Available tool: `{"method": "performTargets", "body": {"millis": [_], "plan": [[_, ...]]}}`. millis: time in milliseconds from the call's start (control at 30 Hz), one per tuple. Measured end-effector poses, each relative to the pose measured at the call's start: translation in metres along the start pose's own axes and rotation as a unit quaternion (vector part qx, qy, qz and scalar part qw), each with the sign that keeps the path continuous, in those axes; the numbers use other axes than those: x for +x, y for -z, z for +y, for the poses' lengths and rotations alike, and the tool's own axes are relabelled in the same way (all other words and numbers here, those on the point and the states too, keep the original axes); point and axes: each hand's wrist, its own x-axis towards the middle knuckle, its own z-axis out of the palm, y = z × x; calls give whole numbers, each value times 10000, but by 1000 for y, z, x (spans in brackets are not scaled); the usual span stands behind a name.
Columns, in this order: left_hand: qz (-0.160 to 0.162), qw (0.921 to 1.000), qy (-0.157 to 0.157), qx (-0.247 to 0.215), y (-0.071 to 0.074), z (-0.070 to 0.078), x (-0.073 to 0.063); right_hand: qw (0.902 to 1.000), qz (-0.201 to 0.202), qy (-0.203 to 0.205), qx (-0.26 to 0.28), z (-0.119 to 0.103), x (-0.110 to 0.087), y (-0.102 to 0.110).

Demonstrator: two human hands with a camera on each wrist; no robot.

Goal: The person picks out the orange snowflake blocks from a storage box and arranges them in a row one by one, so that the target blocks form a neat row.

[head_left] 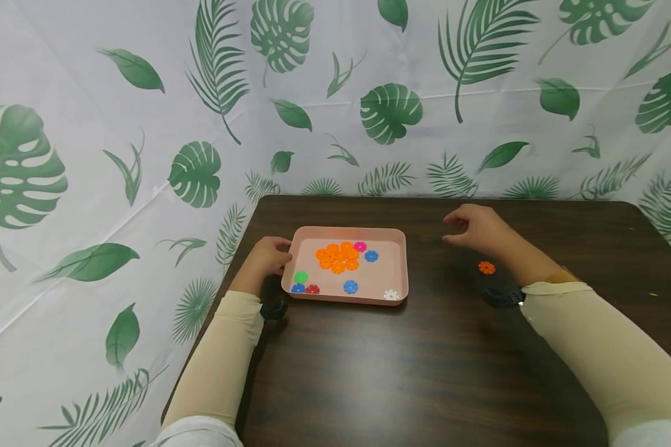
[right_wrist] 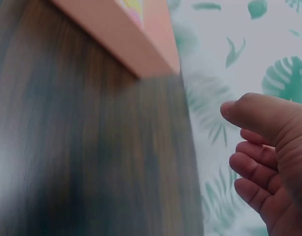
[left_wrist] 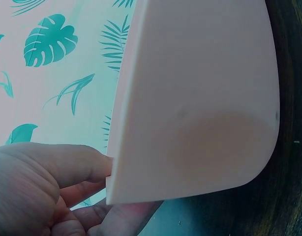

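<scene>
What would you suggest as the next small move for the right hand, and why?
I would probably bring the right hand to the orange flower-shaped disc on the dark brown tabletop: that hand appears to hold nothing, the disc lies outside the pink rectangular tray, similar orange discs lie inside it, and the left hand grips the tray's edge.

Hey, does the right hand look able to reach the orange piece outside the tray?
Probably yes: the right hand looks empty and nothing covers the orange piece on the table, though the hand would likely need to draw back.
</scene>
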Motion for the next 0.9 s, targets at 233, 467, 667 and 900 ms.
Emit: {"method": "performTargets", "body": {"millis": [233,467,667,900], "plan": [[42,10000,-52,19,0,-1,1,9984,46,527,184,-44,32,-14],[15,10000,33,42,1,-1,1,9974,-300,571,310,-85,58,-31],[-26,10000,-31,-50,3,-2,1,9950,-456,776,426,-111,73,-47],[-49,9999,54,-148,3,-1,0,9921,-757,826,561,-134,88,-75]]}}
